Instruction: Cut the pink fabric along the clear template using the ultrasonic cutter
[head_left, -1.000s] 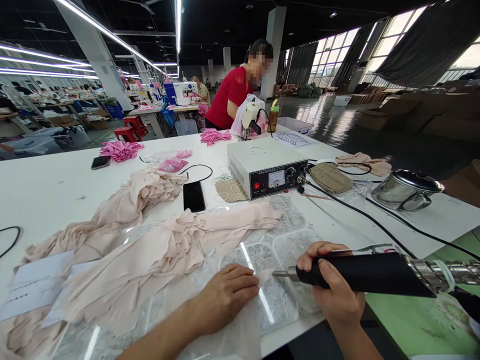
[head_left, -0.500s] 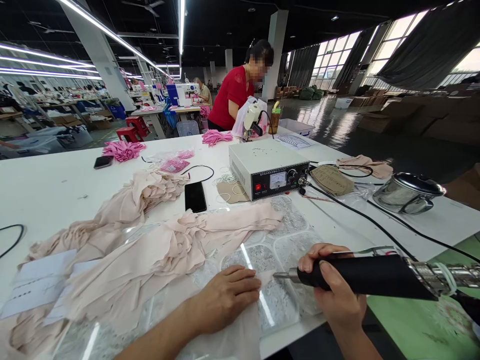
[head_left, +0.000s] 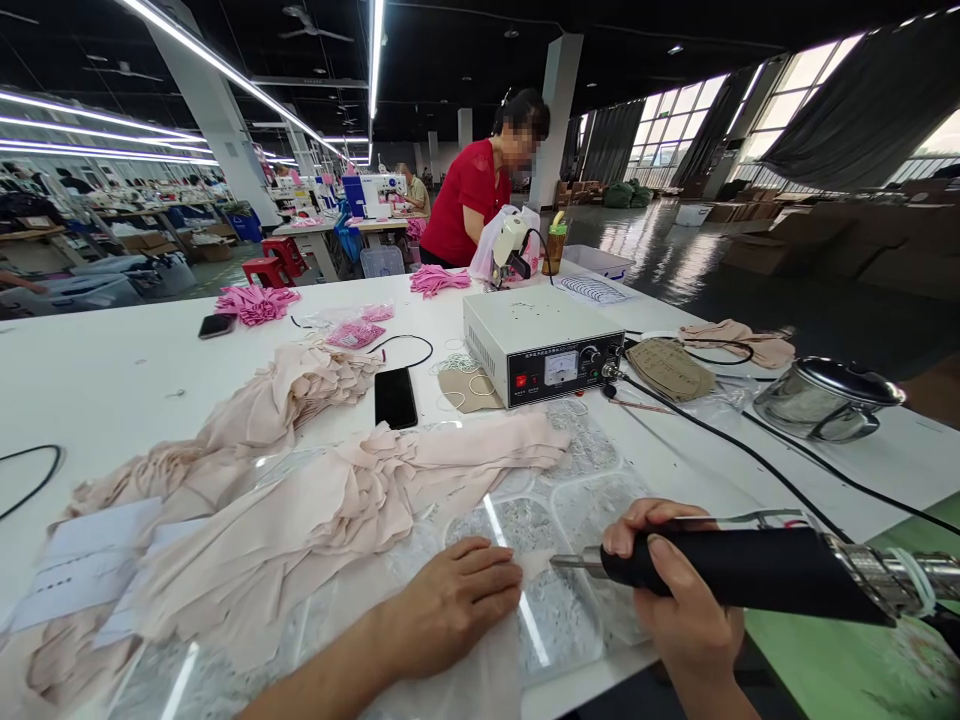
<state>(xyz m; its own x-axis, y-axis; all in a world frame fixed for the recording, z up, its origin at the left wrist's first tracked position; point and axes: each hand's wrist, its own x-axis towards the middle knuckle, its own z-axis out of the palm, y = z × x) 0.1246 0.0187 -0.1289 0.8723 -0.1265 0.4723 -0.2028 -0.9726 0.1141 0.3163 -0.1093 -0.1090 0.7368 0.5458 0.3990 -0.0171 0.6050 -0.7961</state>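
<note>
Fingers of the left hand (head_left: pixel 454 605) flat on sheer beige cloth (head_left: pixel 536 565), fingers of the right hand (head_left: pixel 686 590) wrapped round a black handpiece (head_left: pixel 757 565)

Pressing down on the cloth with left fingers slightly bent and nearly together, thumb out of sight. Gripping the handpiece on the right, thumb along the near side. Aiming the metal tip (head_left: pixel 576 563) leftwards at the small cloth end jutting past the left fingertips; touching or just short, impossible to tell. Spread beneath the left fingers, a marble-patterned sheet (head_left: pixel 555 615).

Judging by tip and cloth, busy with a single piece, with no finished edge visible on it. Lying loose beyond and to the left of the left fingers, plenty of similar fabric, perhaps yet to be handled; too tangled to sort done from undone by eye.

Counted: one handpiece, one metal tip, one cloth end at the fingertips. Two beige heaps: a nearer heap (head_left: pixel 322 500) and a farther heap (head_left: pixel 259 400), pieces too overlapped to number. Straight beyond the fingers, one generator box (head_left: pixel 544 350) with red-lit switch, and just left of it one smartphone (head_left: pixel 395 398). Farther off to the left, a second phone (head_left: pixel 217 325) and two pink bundles (head_left: pixel 257 305). Beyond the right fingers, one stainless-steel mug (head_left: pixel 829 400). Across the bench, one co-worker in red (head_left: pixel 465 200).
</note>
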